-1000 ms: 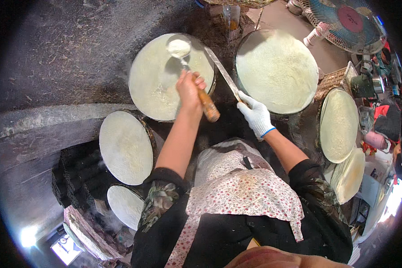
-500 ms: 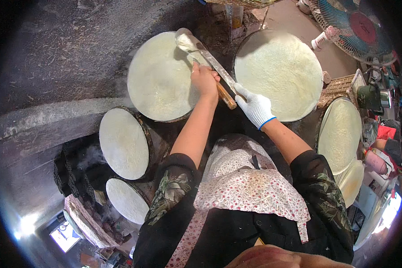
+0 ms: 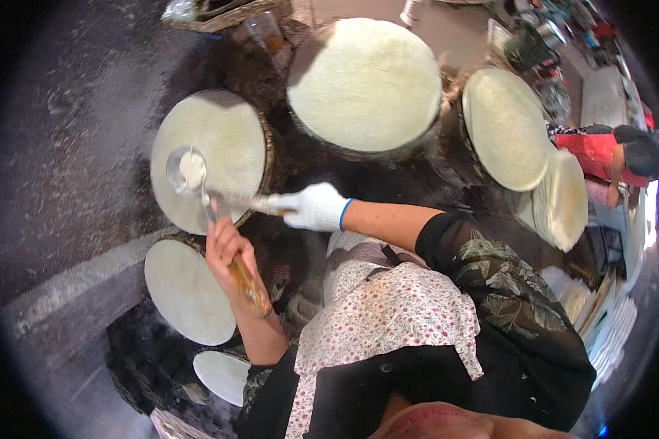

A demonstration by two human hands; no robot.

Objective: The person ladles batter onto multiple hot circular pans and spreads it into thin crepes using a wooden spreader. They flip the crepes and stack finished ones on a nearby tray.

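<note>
My left hand, bare, is wrapped round the wooden handle of a ladle. Its metal shank lines up with a round bowl holding thick white batter. Below the bowl lies a wide, pale pancake on a round griddle. My right hand, in a white knit glove, grips a long, narrow, batter-smeared tool. This tool lies nearly level and is somewhat blurred. Its far end meets or crosses the ladle's shank; I cannot tell whether they touch.
Another pancake covers a griddle ahead. More lie at the right and lower left, with a pancake stack farther right. A person in red bends at the far right. A sooty dark surface fills the left.
My view has turned, so the griddles appear shifted. Both hands are now lower and farther left in the picture, and the right-hand tool has swung from steep to nearly level.
</note>
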